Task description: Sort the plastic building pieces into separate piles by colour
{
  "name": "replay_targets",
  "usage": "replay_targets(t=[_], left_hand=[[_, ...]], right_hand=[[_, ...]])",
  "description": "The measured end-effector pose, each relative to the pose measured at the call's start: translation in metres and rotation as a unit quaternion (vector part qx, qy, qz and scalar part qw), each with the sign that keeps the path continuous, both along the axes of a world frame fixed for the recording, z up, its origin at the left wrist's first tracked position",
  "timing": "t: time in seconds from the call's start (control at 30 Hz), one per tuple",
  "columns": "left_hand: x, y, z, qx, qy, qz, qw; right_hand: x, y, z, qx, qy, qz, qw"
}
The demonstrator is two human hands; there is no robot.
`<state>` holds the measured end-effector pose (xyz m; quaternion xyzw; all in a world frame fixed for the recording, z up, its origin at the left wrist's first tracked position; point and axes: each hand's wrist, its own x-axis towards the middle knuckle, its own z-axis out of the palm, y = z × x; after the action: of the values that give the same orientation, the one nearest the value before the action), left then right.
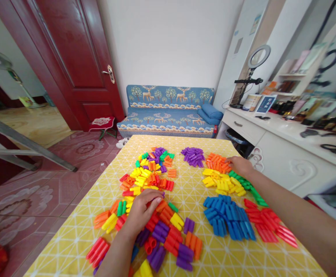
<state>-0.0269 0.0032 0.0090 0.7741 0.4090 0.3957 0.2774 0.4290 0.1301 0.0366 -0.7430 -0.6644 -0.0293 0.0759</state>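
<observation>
My left hand (143,207) rests low over a mixed pile of tube-shaped plastic toy blocks (159,230) in several colours. Its fingers are curled, and the pile partly hides what they hold, if anything. Across the table, my right hand (241,166) reaches to the orange block pile (216,162), with its fingertips drawn together on an orange block at that pile's right edge. Near it lie piles of yellow blocks (221,181), green blocks (250,187), blue blocks (228,216), red blocks (267,223) and purple blocks (193,156). My right forearm passes beside the green and red piles.
A yellow patterned cloth (185,207) covers the table. Beyond it stands a blue sofa (168,111) with deer prints. To the right is a white dressing table (251,127) crowded with bottles. A red door (78,57), a stool (102,124) and a metal ladder (26,144) are at left.
</observation>
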Motion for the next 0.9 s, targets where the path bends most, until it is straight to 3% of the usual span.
replay_targets(t=[0.33, 0.53, 0.63, 0.77, 0.9], left_hand=[[0.0, 0.0, 0.001, 0.006, 0.0, -0.003, 1.0], [0.001, 0.0, 0.001, 0.009, -0.02, 0.001, 1.0], [0.001, 0.0, -0.001, 0.013, -0.029, 0.022, 0.999], [-0.001, -0.001, -0.002, 0.04, -0.038, 0.072, 0.996], [-0.004, -0.002, 0.0, 0.071, -0.059, 0.164, 0.982]], right_hand=[[-0.011, -0.007, -0.011, 0.07, 0.034, 0.019, 0.997], [-0.036, -0.022, -0.003, 0.123, 0.071, 0.023, 0.99], [-0.082, -0.041, 0.003, 0.172, 0.208, 0.075, 0.96], [-0.178, -0.092, 0.0, 0.156, 0.428, 0.174, 0.873], [-0.259, -0.142, -0.018, 0.107, 0.489, 0.22, 0.837]])
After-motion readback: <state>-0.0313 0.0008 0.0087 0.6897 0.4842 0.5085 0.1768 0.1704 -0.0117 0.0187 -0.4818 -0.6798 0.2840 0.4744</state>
